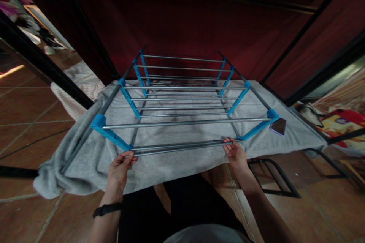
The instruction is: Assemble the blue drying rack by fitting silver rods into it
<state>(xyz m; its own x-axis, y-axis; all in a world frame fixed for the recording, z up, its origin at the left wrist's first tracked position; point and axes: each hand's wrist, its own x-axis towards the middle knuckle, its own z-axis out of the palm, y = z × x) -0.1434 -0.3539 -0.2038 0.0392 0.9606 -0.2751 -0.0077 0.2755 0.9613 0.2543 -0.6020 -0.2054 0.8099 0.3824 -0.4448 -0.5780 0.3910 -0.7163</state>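
A rack of grey metal tubes and blue plastic brackets (114, 138) lies across a grey blanket (159, 169). Along its near side, a thin metal rod (182, 148) runs almost level, close beside the rack's lowest front tube. My left hand (121, 165) pinches the rod's left end between thumb and fingers, just below the left front bracket. At the other end, my right hand (235, 153) grips the rod near the right front bracket (255, 129). The rod's far right tip is partly hidden by my fingers.
A phone (278, 126) lies on the blanket right of the rack. Another grey tube (76, 153) rests on the blanket at left. Dark posts and a red panel (185, 19) stand behind. A black metal frame (273, 176) is at lower right, above the tiled floor.
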